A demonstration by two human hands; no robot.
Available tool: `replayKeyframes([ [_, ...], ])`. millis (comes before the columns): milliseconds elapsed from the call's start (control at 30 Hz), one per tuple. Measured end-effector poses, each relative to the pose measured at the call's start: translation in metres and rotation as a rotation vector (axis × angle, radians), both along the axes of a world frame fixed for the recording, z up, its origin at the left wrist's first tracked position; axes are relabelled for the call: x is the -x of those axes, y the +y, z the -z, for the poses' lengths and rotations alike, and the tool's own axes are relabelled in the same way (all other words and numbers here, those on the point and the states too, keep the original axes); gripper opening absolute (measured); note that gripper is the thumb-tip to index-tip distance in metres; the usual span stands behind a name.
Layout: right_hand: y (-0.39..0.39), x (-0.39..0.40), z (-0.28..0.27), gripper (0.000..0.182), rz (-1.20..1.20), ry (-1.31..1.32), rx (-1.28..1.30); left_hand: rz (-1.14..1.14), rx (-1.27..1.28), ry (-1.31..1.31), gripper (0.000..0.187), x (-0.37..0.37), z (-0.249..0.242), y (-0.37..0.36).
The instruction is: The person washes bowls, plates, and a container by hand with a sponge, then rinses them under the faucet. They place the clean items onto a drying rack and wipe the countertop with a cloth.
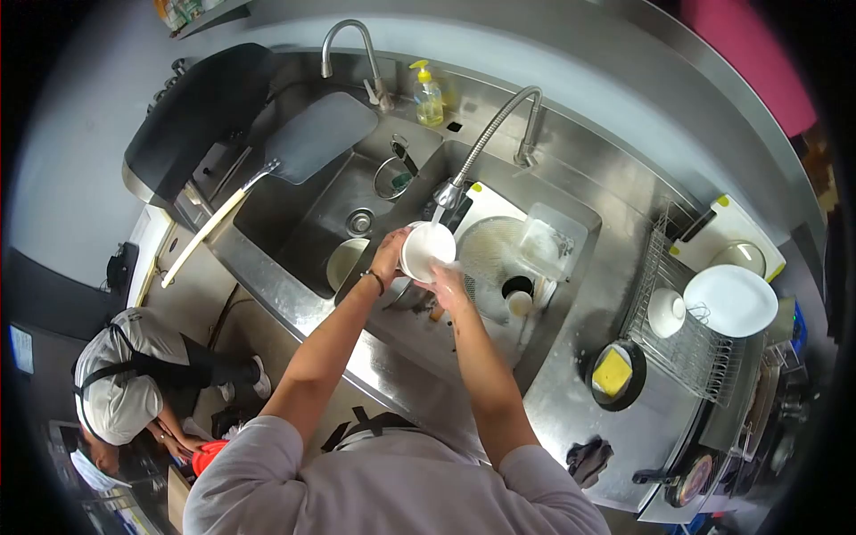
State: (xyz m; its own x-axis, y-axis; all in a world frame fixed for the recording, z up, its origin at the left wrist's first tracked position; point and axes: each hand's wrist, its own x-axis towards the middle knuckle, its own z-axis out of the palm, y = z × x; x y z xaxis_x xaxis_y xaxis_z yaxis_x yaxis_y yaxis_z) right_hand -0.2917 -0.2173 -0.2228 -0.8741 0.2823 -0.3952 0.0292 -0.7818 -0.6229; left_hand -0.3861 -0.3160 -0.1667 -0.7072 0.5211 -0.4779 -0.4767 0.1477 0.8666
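Over the right sink basin I hold a white bowl point(432, 250) tilted under the faucet's spray head point(448, 194), with water running at its rim. My left hand point(389, 256) is wrapped round the bowl's left side. On the bowl's lower right edge is my right hand point(448, 287), its fingertips partly blurred by water and motion. Below them in the basin lie a round mesh strainer point(490, 254), a clear plastic container point(546, 242), a white cutting board point(486, 203) and a small cup point(519, 303).
A large pizza peel point(323, 138) lies across the left basin. A soap bottle point(429, 96) stands behind. To the right are a wire dish rack point(682, 343) with a white plate point(731, 300), and a black pan point(615, 399) holding a yellow sponge point(613, 372). Another person point(134, 374) bends at left.
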Motion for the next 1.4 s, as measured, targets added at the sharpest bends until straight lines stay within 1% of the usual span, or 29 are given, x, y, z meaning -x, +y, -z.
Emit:
replayKeyframes([
  [33, 0.001, 0.000, 0.002, 0.037, 0.066, -0.112, -0.103, -0.010, 0.004, -0.005, 0.049, -0.002, 0.003, -0.001],
  [67, 0.001, 0.001, 0.011, 0.037, 0.058, -0.117, -0.100, -0.004, -0.002, -0.031, 0.049, -0.005, 0.007, -0.001],
  [133, 0.003, 0.001, 0.024, 0.033, 0.289, -0.240, -0.683, 0.006, 0.005, -0.027, 0.051, -0.011, 0.009, 0.004],
  [167, 0.006, 0.001, 0.028, 0.033, 0.284, -0.243, -0.681, 0.003, 0.007, -0.031, 0.051, -0.013, 0.008, 0.007],
  [233, 0.010, -0.005, 0.031, 0.034, 0.387, 0.013, -0.038, 0.049, 0.010, 0.078, 0.054, -0.018, 0.007, 0.013],
  [300, 0.014, -0.014, 0.025, 0.036, 0.342, 0.067, 0.047, 0.017, -0.029, 0.047, 0.056, -0.017, 0.002, 0.021],
  [367, 0.020, -0.020, 0.017, 0.042, 0.247, 0.193, 0.210, 0.008, 0.117, 0.172, 0.060, -0.009, 0.008, 0.025],
  [400, 0.023, -0.021, 0.016, 0.042, 0.243, 0.194, 0.208, 0.014, 0.339, 0.481, 0.049, 0.006, 0.032, 0.026],
  [433, 0.025, -0.025, 0.018, 0.043, 0.180, 0.244, 0.257, 0.009, 0.341, 0.482, 0.049, 0.013, 0.034, 0.028],
  [500, 0.025, -0.035, 0.021, 0.045, 0.110, 0.297, 0.312, 0.125, 0.566, 0.793, 0.038, 0.024, 0.038, 0.027],
  [533, 0.026, -0.044, 0.012, 0.045, 0.098, 0.269, 0.277, 0.105, 0.538, 0.781, 0.034, 0.011, 0.014, 0.031],
  [567, 0.026, -0.054, 0.009, 0.046, 0.090, 0.240, 0.242, 0.111, 0.540, 0.782, 0.034, 0.008, 0.012, 0.030],
  [633, 0.029, -0.073, 0.018, 0.046, 0.088, 0.274, 0.242, 0.411, 0.389, 1.295, 0.038, 0.006, 0.006, 0.030],
  [700, 0.030, -0.097, 0.042, 0.046, 0.269, 0.150, 0.229, 0.713, 0.651, 1.198, 0.055, -0.009, -0.024, 0.036],
  [767, 0.032, -0.126, 0.036, 0.042, 0.298, 0.080, 0.222, 0.808, 0.496, 1.684, 0.061, 0.001, -0.009, 0.032],
  [800, 0.033, -0.135, 0.037, 0.040, 0.339, 0.073, 0.204, 0.809, 0.492, 1.685, 0.061, 0.004, 0.000, 0.032],
  [833, 0.034, -0.149, 0.033, 0.040, 0.345, 0.065, 0.205, 0.599, 0.413, 1.529, 0.062, 0.001, 0.005, 0.029],
  [867, 0.036, -0.161, 0.023, 0.038, 0.337, -0.025, 0.187, 0.398, 0.335, 1.368, 0.063, -0.002, 0.007, 0.030],
  [900, 0.036, -0.171, 0.014, 0.037, 0.329, -0.116, 0.170, 0.406, 0.329, 1.365, 0.063, -0.005, 0.009, 0.031],
  [933, 0.035, -0.177, 0.012, 0.037, 0.415, -0.053, 0.096, 0.262, 0.193, 0.937, 0.061, -0.008, 0.009, 0.034],
  [1000, 0.036, -0.191, -0.007, 0.037, 0.429, -0.092, 0.032, -0.022, -0.064, 0.077, 0.059, -0.012, 0.008, 0.039],
  [1033, 0.036, -0.198, -0.012, 0.038, 0.438, -0.134, -0.028, -0.015, -0.064, 0.076, 0.059, -0.013, 0.007, 0.037],
  [1100, 0.037, -0.208, -0.006, 0.038, 0.448, -0.147, -0.012, -0.013, -0.363, -0.406, 0.055, -0.012, 0.006, 0.032],
  [1167, 0.034, -0.212, -0.006, 0.039, 0.405, -0.207, -0.032, -0.019, -0.369, -0.372, 0.053, -0.019, 0.005, 0.031],
  [1233, 0.028, -0.216, -0.008, 0.037, 0.421, -0.175, -0.008, -0.067, -0.417, -0.498, 0.051, -0.022, 0.003, 0.027],
  [1267, 0.025, -0.218, -0.009, 0.035, 0.434, -0.146, 0.016, -0.064, -0.419, -0.495, 0.051, -0.020, 0.006, 0.028],
  [1333, 0.021, -0.225, -0.010, 0.035, 0.408, -0.099, 0.004, 0.011, -0.219, -0.391, 0.050, -0.016, 0.014, 0.032],
  [1367, 0.019, -0.230, -0.011, 0.036, 0.380, -0.055, -0.006, 0.017, -0.220, -0.391, 0.050, -0.012, 0.014, 0.035],
  [1400, 0.019, -0.235, -0.009, 0.036, 0.384, -0.054, -0.008, 0.295, 0.005, 0.436, 0.051, -0.004, 0.012, 0.039],
])
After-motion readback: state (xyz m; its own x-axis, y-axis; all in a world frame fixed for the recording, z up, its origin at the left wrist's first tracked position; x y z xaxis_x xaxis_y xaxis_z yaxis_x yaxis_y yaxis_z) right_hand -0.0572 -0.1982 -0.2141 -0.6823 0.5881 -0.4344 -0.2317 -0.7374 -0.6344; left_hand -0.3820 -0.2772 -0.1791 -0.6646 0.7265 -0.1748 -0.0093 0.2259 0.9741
